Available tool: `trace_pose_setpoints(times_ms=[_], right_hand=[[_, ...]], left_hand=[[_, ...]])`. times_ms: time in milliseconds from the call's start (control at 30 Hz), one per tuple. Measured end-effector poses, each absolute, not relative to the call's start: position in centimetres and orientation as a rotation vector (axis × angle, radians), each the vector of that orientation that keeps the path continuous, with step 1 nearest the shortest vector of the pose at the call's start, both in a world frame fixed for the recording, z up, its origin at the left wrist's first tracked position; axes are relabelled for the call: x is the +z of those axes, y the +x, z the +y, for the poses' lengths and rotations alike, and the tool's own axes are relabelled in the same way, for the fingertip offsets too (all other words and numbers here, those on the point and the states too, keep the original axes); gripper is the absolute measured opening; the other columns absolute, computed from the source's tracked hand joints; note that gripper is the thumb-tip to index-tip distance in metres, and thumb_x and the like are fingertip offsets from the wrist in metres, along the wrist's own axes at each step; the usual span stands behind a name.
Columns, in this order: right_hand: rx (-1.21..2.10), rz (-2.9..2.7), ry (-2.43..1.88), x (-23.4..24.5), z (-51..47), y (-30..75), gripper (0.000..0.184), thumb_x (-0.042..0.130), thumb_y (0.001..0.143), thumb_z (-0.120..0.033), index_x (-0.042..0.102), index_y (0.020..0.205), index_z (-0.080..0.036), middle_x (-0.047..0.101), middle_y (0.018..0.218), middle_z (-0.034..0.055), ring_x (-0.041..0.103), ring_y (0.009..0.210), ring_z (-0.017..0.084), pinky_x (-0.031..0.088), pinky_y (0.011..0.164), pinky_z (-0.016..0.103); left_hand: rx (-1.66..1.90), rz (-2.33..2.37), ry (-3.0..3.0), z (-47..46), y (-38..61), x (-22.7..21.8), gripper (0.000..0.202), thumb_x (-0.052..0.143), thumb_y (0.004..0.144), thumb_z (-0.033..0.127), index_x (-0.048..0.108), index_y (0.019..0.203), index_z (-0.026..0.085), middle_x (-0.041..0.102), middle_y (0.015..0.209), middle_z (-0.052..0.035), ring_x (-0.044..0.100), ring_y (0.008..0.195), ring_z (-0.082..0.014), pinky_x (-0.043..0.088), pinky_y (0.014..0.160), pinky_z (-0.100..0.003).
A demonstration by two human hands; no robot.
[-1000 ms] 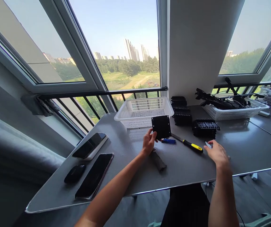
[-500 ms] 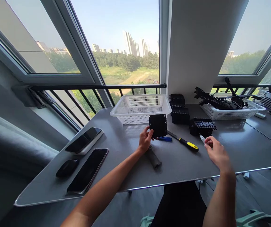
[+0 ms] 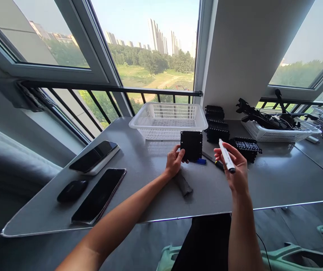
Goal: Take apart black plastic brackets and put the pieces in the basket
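Note:
My left hand (image 3: 175, 161) grips a flat, square black plate (image 3: 191, 146) with small holes along its edges, held upright above the table. To its right, my right hand (image 3: 237, 165) holds a white marker (image 3: 226, 156) between thumb and fingers, its black end toward me. Behind the plate a blue object (image 3: 201, 161), perhaps a pen or cap, shows in part. A tool with a black and yellow handle (image 3: 220, 165) lies partly hidden by my right hand. Below my left hand rests a rolled dark grey cloth (image 3: 184, 185).
A white plastic basket (image 3: 168, 132) stands at the back of the table (image 3: 150, 203). Stacked black parts (image 3: 217, 130) and another black stack (image 3: 247, 147) are right of it. A second basket (image 3: 265, 134) holds black parts and cables. Phones (image 3: 100, 195) and a black mouse-shaped object (image 3: 72, 191) lie left.
My right hand has lifted the marker and brought it left, nearer the plate. The plate stays in my left hand. The view has shifted slightly.

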State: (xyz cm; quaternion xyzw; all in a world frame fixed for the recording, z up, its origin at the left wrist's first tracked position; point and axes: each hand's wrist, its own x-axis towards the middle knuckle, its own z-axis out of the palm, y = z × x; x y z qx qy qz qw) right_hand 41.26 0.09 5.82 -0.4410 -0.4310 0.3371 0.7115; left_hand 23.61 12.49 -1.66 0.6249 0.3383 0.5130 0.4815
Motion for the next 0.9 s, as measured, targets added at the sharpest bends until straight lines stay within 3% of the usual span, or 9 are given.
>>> trace_pose_setpoints(times_ms=[100,267,900], right_hand=[[0.675,-0.912,-0.994,5.1,1.4,39.8,0.033,0.071,0.076,-0.040,0.065,0.101,-0.019,0.071,0.074,0.0039,0.061,0.060,0.015,0.050,0.059,0.029],[0.633,-0.993,-1.130,3.5,2.9,37.8,0.035,0.058,0.084,-0.050,0.065,0.078,-0.017,0.050,0.046,-0.0045,0.041,0.039,0.009,0.032,0.039,0.022],[0.528,-1.221,-1.358,2.0,3.6,37.2,0.032,0.053,0.086,-0.049,0.059,0.074,-0.020,0.055,0.053,-0.0028,0.052,0.048,0.012,0.039,0.049,0.023]], left_hand=[[1.267,0.842,1.549,12.2,23.5,-1.7,0.038,0.051,0.085,0.053,0.051,0.097,0.017,0.057,0.045,0.0065,0.054,0.036,-0.0119,0.037,0.042,-0.022],[1.255,0.830,1.687,11.4,23.3,-1.2,0.030,0.046,0.089,0.048,0.050,0.094,0.019,0.058,0.044,0.0063,0.055,0.037,-0.0126,0.038,0.044,-0.022],[1.199,0.726,1.690,11.0,23.6,-1.6,0.033,0.047,0.090,0.050,0.049,0.101,0.018,0.061,0.048,0.0049,0.058,0.041,-0.0136,0.041,0.046,-0.023]])
